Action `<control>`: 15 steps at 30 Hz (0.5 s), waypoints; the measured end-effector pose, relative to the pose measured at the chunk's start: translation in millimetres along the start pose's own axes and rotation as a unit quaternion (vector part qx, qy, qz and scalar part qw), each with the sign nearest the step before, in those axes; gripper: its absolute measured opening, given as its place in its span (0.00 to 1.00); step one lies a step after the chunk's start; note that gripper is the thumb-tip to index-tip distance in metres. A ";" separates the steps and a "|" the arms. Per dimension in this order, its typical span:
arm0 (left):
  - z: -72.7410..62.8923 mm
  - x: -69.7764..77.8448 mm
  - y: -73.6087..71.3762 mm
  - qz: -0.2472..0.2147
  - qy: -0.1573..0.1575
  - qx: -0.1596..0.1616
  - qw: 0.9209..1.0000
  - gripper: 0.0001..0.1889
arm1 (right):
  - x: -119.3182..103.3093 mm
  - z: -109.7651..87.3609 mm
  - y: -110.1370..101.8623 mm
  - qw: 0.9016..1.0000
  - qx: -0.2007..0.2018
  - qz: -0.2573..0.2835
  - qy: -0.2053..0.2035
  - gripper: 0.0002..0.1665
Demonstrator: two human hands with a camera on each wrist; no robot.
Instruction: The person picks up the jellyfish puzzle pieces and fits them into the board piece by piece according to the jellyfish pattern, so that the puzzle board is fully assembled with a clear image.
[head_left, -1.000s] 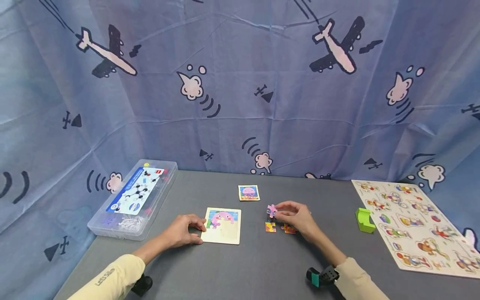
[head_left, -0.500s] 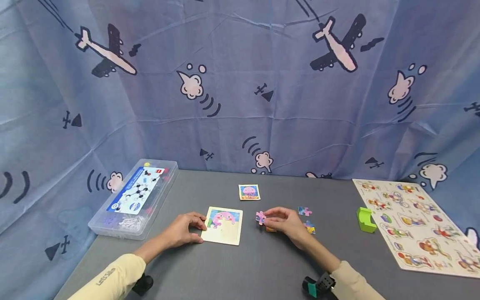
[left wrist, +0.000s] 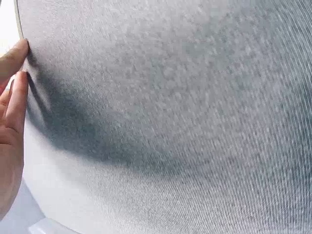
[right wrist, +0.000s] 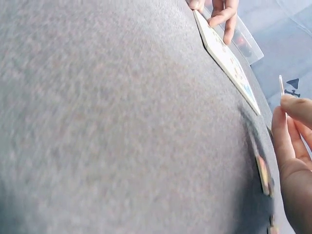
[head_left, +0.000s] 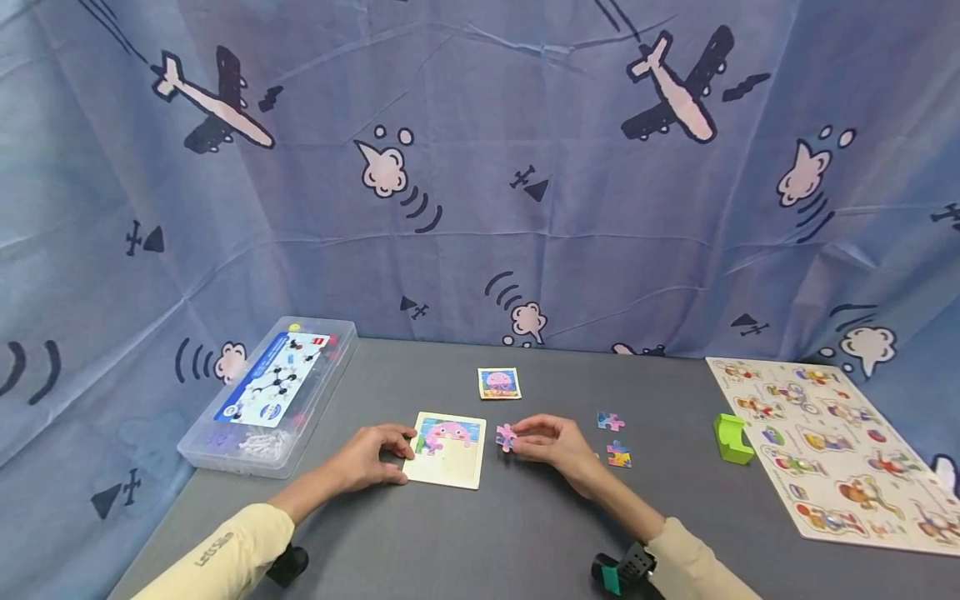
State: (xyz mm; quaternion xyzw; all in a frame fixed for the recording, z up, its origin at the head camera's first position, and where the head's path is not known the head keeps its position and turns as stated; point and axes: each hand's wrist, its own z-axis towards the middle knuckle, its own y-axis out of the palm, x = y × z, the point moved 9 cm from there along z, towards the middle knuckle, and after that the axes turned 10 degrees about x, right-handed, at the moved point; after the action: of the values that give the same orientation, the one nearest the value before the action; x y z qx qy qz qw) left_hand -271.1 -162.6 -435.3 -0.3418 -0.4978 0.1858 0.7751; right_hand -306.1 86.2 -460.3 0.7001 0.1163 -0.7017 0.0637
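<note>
In the head view a square puzzle board (head_left: pixel 444 472) lies on the table, with a pink sea-creature picture laid in across its upper part. My left hand (head_left: pixel 371 456) holds the board at its left edge, thumb by the near corner and index finger farther up. Just right of the board, my right hand (head_left: pixel 553 446) pinches a pink puzzle piece (head_left: pixel 505 437) between thumb and fingertips. The right wrist view shows this piece edge-on, raised above the table. Two more puzzle pieces, one blue and pink (head_left: pixel 611 421), one yellow and blue (head_left: pixel 618 454), lie right of that hand.
Behind the board is a small picture card (head_left: pixel 498 383). A clear plastic case (head_left: pixel 306 417) stands at the left. To the right are a green block (head_left: pixel 732 440) and a large wooden picture board (head_left: pixel 810 433). A printed blue curtain (head_left: pixel 480 208) hangs behind the table.
My right hand has lifted the pink puzzle piece and carried it left toward the board, uncovering the loose pieces on the right. The left hand stays at the board's edge.
</note>
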 end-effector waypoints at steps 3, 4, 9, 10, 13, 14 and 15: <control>0.1 -0.3 0.1 -0.004 -0.006 0.001 1.000 0.11 | -3.5 1.5 5.4 1.000 0.000 -0.001 -0.018 0.22; 0.2 -0.1 0.2 -0.004 -0.008 0.001 1.000 0.11 | -4.7 2.0 7.3 1.000 0.001 0.002 -0.024 0.21; 0.3 -0.6 2.5 -0.010 -0.024 0.005 1.000 0.11 | -5.9 4.8 19.0 0.999 -0.005 0.008 -0.035 0.19; 0.3 -1.0 2.7 -0.010 -0.028 0.006 1.000 0.11 | -5.5 5.1 21.8 0.999 -0.006 0.009 -0.031 0.19; 0.2 -1.7 2.9 -0.012 -0.038 0.009 0.999 0.11 | -4.8 6.7 30.9 0.999 -0.014 0.011 -0.027 0.19; 0.1 -1.7 2.7 -0.012 -0.039 0.010 0.999 0.11 | -4.8 7.0 33.9 0.999 -0.017 0.011 -0.027 0.19; 0.0 -1.3 2.3 -0.011 -0.040 0.011 0.999 0.11 | -4.7 7.3 36.7 0.999 -0.017 0.009 -0.026 0.19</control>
State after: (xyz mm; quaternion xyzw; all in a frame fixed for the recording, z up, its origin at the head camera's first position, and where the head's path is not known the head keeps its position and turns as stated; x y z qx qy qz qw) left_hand -271.6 -161.8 -437.7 -0.3196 -0.5300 0.1959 0.7606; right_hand -303.8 48.6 -458.4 0.6811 0.1203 -0.7172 0.0855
